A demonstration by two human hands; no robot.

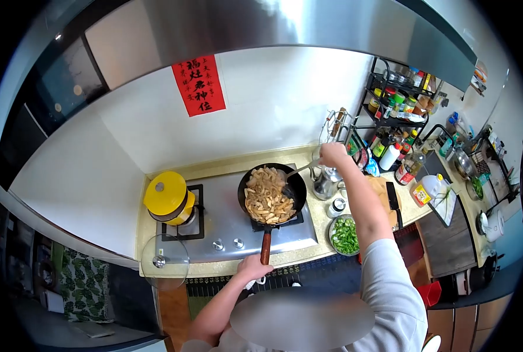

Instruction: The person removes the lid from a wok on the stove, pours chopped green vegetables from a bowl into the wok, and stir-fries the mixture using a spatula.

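A dark frying pan (302,189) with a wooden handle (266,245) sits on the right burner, filled with sliced, browned food (267,196). My left hand (254,268) is closed at the end of that handle. My right hand (333,154) reaches over the pan's right side, closed around the upper end of a metal spatula (302,168). The spatula slants down to the left, its head partly hidden in the food. A bowl of chopped green vegetables (344,236) stands on the counter beneath my right forearm.
A yellow pot (166,193) stands on the left burner. Near the front edge lies a glass lid (165,262). To the right are a glass jar (324,186), a white-labelled jar (336,207), a knife (393,198) on a cutting board (378,189), bottles and a spice rack (397,120).
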